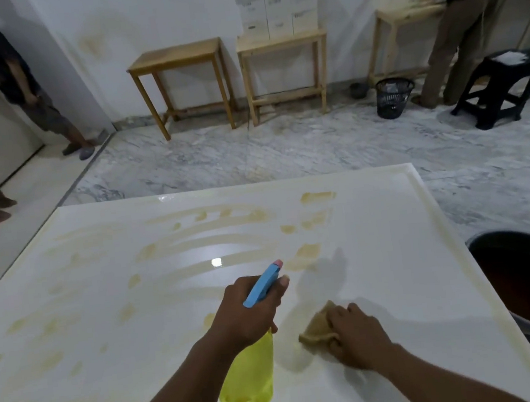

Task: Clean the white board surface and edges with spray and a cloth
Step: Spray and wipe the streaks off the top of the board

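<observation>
- The large glossy white rectangular board (110, 364) lies flat and fills the lower part of the head view; its far edge runs straight across the middle and its right edge slants down toward the near right corner.
- Yellowish-brown smears and blotches (211, 229) streak the board, thickest toward the far edge and the left side, and a thin tan line follows the right edge.
- The left forearm reaches in from the near edge, angled up and to the right, with the left hand (247, 310) raised above the middle of the board.
- That hand grips the neck of a translucent yellow plastic spray bottle with a blue trigger head (247, 376). Its fingers wrap round the neck under the head, and the pink-tipped nozzle points toward the far right corner.
- The bottle's yellow body hangs below the wrist, tilted back toward the near edge.
- The right forearm comes in from the near right corner, with the right hand (356, 335) held palm down and low on the board.
- Its fingers lie over a crumpled tan cloth (318, 329) and curl onto it, pressing it against the surface just right of the bottle; a damp patch shows beside the cloth.
- A dark round basin holding reddish-brown liquid (527, 284) sits just off the right edge, on the grey-veined marble floor (284, 153).
- Beyond the far edge, two bare wooden tables (180, 59) stand against the wall, one of them carrying stacked pale boxes (277, 3).
- A black mesh waste basket (393, 97) and a black plastic stool (503, 87) stand further right.
- One person stands at the left wall (14, 73) and another at the far right (464, 26).
</observation>
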Available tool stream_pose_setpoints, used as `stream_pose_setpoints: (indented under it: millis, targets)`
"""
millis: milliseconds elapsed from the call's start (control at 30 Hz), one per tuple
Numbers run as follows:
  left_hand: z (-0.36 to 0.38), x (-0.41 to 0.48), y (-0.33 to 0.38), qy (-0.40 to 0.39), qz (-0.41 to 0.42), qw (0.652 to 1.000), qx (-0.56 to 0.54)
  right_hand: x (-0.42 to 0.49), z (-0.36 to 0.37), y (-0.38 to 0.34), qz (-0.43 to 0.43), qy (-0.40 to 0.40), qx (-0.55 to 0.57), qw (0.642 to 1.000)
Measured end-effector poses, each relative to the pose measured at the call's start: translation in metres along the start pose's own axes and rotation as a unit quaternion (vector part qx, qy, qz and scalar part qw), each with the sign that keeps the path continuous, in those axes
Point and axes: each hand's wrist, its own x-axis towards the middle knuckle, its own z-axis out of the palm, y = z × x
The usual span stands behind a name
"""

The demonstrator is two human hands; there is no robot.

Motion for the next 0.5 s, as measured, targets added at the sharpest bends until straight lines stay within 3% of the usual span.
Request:
stream_pose_setpoints:
  millis: [67,167,267,333,400,500]
  targets:
    - [-0.008,0.025,0.0,0.008,0.0,1.0,-0.001,0.012,-0.008,0.007,-0.058,-0.028,-0.008,0.998]
    - [-0.019,0.067,0.002,0.014,-0.005,1.0,0.016,0.028,-0.041,0.024,-0.099,-0.107,0.119,0.982]
    - [-0.023,0.111,0.012,0.003,-0.002,1.0,0.02,0.07,-0.092,0.066,-0.06,-0.165,0.15,0.973]
    - [-0.024,0.139,0.017,0.0,0.003,1.0,0.021,0.109,-0.134,0.097,-0.03,-0.159,0.215,0.963]
    - [-0.022,0.168,0.018,-0.001,0.007,1.0,0.01,0.158,-0.171,0.127,-0.01,-0.103,0.265,0.959]
    - [-0.016,0.194,0.016,0.006,0.004,1.0,-0.005,0.239,-0.217,0.157,0.073,-0.034,0.203,0.976]
